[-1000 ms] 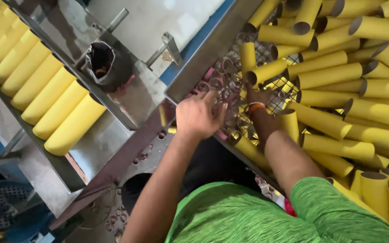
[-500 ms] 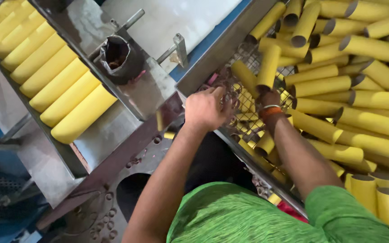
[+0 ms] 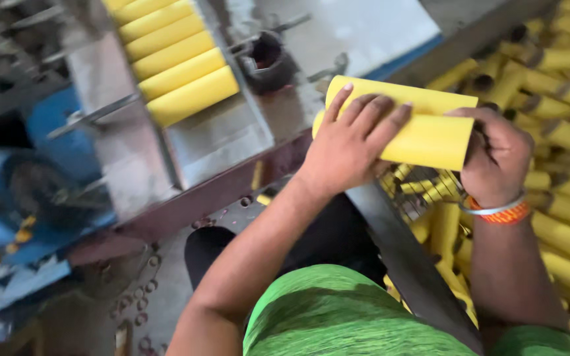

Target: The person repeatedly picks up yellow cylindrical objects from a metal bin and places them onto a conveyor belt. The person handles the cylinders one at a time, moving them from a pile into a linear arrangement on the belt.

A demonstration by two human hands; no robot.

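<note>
- Far left, a blue machine part [image 3: 8,191] sits blurred below a grey metal frame; you touch neither.
- Right of it, a row of yellow tubes [image 3: 176,56] lies side by side on a sloped metal tray [image 3: 216,142]; the nearest tube sits at the row's lower end.
- Just beside the row, a dark round socket [image 3: 268,59] stands on the machine top.
- Your left hand [image 3: 348,148] lies over the near end of a yellow tube [image 3: 423,132]; its fingers are spread flat along the tube, pressing rather than curling round it.
- The tube is held level in the air between your hands, above the bin's metal edge [image 3: 397,244].
- Your right hand [image 3: 496,155], a bangle [image 3: 496,212] on its wrist, is clenched round the tube's far end.
- Far right, a heap of tubes [image 3: 562,132] fills the bin, lying at all angles.
</note>
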